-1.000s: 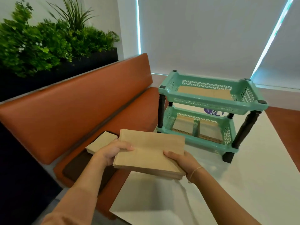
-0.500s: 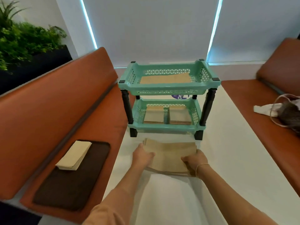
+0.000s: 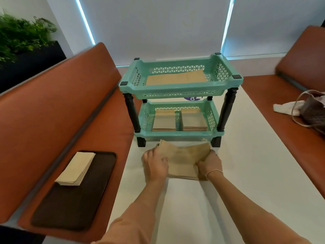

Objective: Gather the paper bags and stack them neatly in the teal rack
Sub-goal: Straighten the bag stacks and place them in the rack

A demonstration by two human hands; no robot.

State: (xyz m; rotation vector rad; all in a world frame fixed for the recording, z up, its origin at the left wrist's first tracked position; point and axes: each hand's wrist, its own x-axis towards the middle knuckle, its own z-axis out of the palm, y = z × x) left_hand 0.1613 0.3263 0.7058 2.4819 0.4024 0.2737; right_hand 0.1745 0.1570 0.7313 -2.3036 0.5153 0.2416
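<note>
While the teal rack [image 3: 181, 88] stands just beyond, a paper bag stack [image 3: 184, 159] is gripped at its ends by the left hand [image 3: 154, 164] and right hand [image 3: 209, 164].

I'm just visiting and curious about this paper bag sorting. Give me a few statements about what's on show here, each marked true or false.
1. Both hands, the left hand and the right hand, hold one stack of paper bags. True.
2. The top tier of the teal rack is empty. False: brown bags lie in it.
3. The bottom tier holds two side-by-side piles. True.
4. The dark tray sits on the white table. False: it rests on the orange bench seat.
5. A pale stack lies on that tray. True.
</note>
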